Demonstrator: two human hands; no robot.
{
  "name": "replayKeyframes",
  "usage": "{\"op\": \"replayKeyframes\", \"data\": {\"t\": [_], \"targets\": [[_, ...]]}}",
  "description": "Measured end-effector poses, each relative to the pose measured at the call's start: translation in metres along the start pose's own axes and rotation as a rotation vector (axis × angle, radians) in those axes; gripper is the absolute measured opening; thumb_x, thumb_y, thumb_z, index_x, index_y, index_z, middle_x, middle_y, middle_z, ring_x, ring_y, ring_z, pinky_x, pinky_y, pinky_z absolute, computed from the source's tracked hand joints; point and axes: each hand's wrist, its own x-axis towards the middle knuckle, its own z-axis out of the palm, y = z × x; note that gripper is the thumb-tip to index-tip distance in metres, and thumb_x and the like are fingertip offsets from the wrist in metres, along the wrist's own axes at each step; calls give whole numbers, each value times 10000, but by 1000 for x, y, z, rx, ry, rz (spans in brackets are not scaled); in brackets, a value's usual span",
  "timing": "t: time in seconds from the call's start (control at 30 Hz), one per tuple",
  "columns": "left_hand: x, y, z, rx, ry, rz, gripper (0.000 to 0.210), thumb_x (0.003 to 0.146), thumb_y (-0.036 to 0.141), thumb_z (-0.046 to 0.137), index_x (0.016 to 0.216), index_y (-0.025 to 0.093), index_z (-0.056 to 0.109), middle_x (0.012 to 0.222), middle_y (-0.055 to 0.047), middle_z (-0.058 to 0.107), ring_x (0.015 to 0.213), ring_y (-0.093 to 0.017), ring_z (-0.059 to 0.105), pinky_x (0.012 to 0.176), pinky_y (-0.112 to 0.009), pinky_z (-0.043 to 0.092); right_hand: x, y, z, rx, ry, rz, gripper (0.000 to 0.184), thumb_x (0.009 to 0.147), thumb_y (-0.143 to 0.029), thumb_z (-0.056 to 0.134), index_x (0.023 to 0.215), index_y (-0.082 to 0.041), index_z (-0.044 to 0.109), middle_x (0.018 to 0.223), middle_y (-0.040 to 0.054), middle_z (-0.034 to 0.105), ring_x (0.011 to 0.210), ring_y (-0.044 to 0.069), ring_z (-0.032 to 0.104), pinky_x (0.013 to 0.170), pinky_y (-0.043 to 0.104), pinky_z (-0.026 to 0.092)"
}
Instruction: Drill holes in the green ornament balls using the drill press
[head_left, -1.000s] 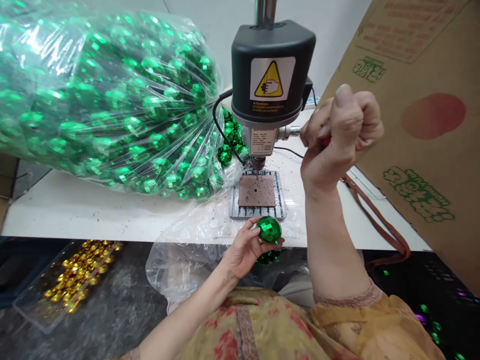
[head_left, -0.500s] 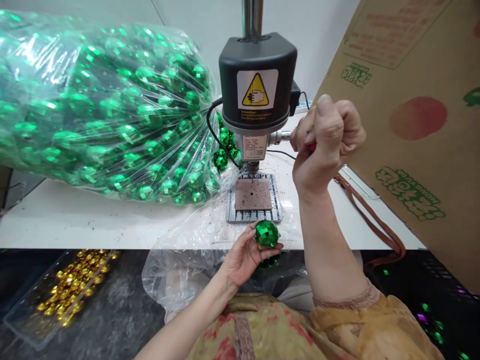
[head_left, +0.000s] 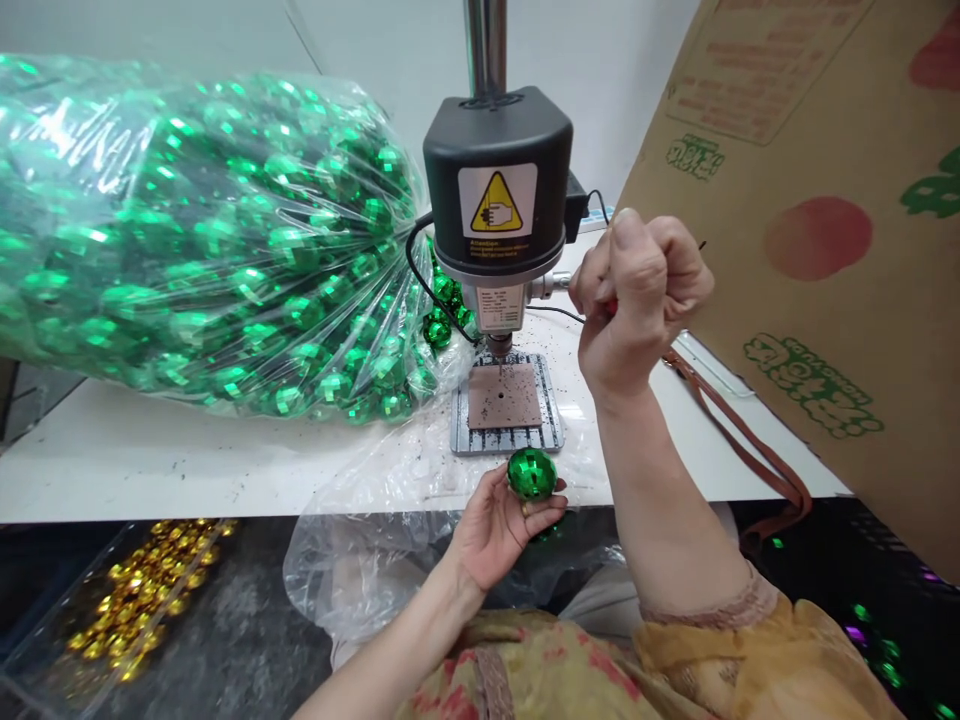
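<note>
A shiny green faceted ball ornament point(head_left: 532, 474) rests in the fingers of my left hand point(head_left: 496, 530), palm up, just in front of the drill press base point(head_left: 555, 440). My right hand point(head_left: 645, 290) is closed in a fist around the drill press's feed handle, of which a bit of red shows between the fingers. The black drill press head point(head_left: 498, 190) carries a yellow hand-warning label. Below its chuck point(head_left: 499, 344) lies a brownish square plate point(head_left: 504, 398) with a small hole, sprinkled with dark shavings.
A big clear bag of green balls point(head_left: 247, 260) fills the table's left side. On the right stand a printed cardboard box point(head_left: 810, 300) and a brown strap point(head_left: 739, 450). A clear bin of gold balls point(head_left: 142, 600) sits low at left. Plastic film point(head_left: 337, 540) hangs over the table edge.
The camera view has shifted slightly, so the drill press sits lower and further left. My left hand has turned the green ball a little; my right hand keeps its grip.
</note>
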Motion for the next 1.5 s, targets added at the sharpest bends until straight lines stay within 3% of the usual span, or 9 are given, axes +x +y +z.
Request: {"op": "replayKeyframes", "data": {"t": [0.23, 0.5, 0.83, 1.13, 1.33, 1.5], "targets": [[2, 3, 6, -55, 40, -23, 438, 875, 386, 748, 1160, 70, 649, 1043, -178, 790, 886, -239, 789, 850, -311, 624, 1, 0, 1, 82, -4, -31, 520, 923, -531, 608, 594, -261, 310, 471, -53, 289, 412, 104, 293, 472, 356, 317], [4, 0, 6, -38, 50, 4, 508, 744, 380, 911, 1096, 97, 677, 977, -119, 803, 920, -258, 791, 862, -326, 629, 1, -1, 1, 171, -4, 1, 516, 904, -467, 663, 579, -244, 332, 469, -62, 297, 410, 93, 312, 477, 349, 293], [7, 1, 9, 26, 15, 37, 551, 758, 463, 911, 1117, 99, 705, 1070, -140, 805, 889, -224, 791, 846, -297, 639, 0, -2, 2, 83, -21, 0, 553, 923, -565, 588, 605, -245, 268, 489, -56, 271, 428, 90, 284, 486, 346, 326], [6, 3, 6, -25, 48, 10, 584, 734, 496, 918, 1083, 76, 712, 983, -153, 815, 834, -221, 803, 784, -262, 652, 0, -7, 2, 123, -5, 61, 560, 892, -573, 637, 574, -243, 314, 468, -56, 277, 430, 91, 303, 497, 348, 317], [6, 7, 4, -66, 84, -38, 530, 841, 495, 835, 1103, 58, 687, 968, -170, 805, 843, -223, 803, 784, -261, 650, 0, -2, 2, 273, -2, 11, 468, 912, -342, 668, 570, -221, 372, 455, -68, 315, 410, 73, 322, 480, 314, 274], [6, 6, 4, -21, 117, -11, 556, 793, 516, 870, 1091, 86, 683, 976, -144, 795, 864, -217, 787, 807, -272, 633, 0, -2, 2, 254, 11, 20, 471, 911, -350, 669, 564, -219, 379, 454, -66, 307, 414, 70, 325, 479, 307, 281]]}}
